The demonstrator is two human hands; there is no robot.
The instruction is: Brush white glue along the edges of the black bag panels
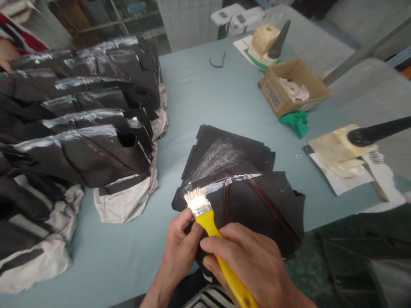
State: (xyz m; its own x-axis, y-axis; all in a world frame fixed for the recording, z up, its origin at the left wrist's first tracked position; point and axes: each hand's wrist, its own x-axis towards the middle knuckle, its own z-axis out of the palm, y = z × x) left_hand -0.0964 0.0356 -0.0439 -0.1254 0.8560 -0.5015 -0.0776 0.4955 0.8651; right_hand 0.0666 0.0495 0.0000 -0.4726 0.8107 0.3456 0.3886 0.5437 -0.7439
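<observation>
My right hand (247, 252) is wrapped round the yellow handle of a paintbrush (221, 248). White paste covers its pale bristles, which are over the left end of a dark sewn leather-like piece (263, 205). A white smear runs along that piece's top edge, and reddish-brown seams cross it. My left hand (181, 244) pinches the near left edge of this piece between thumb and fingers. Beneath and behind lies a flat dark panel (221, 149) with pale brush streaks. Whether the bristles touch the piece I cannot tell.
Several similar dark pieces with white-smeared edges and pale fabric lining (128, 205) stand in rows at left. To the right are a cardboard box (276, 94), a green cloth (297, 123), and two glue-crusted containers with black handles. Another person's hand (7, 53) shows at upper left.
</observation>
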